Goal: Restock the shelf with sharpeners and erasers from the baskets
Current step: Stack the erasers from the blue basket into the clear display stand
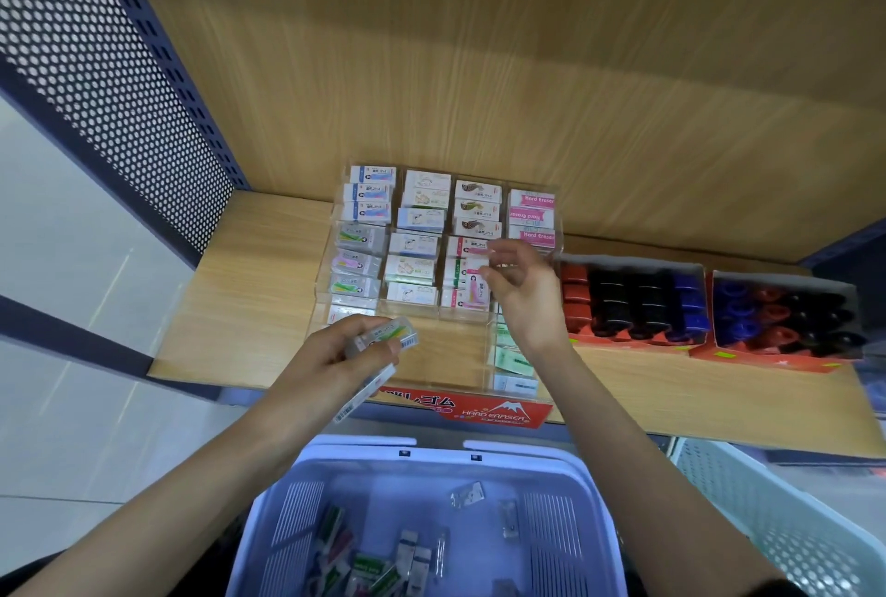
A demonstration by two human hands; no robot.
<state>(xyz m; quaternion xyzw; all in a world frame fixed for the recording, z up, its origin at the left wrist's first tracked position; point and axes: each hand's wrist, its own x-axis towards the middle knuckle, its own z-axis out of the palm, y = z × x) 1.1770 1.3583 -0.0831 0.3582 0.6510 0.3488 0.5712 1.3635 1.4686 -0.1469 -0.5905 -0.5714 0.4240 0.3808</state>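
Observation:
A clear acrylic eraser display (479, 388) with several rows of boxed erasers stands on the wooden shelf (249, 299). My right hand (522, 294) pinches a white and pink eraser (475, 286) upright over the display's third column. My left hand (335, 352) grips a few boxed erasers (383, 337) just in front of the display's left column. Below, a blue basket (422, 467) holds several loose erasers and wrapped sharpeners (467, 496).
Two red cardboard trays of sharpeners (633, 299) in red, black and blue stand right of the display. A white basket (776, 515) sits at lower right. A perforated dark metal panel (96, 69) closes the shelf's left side.

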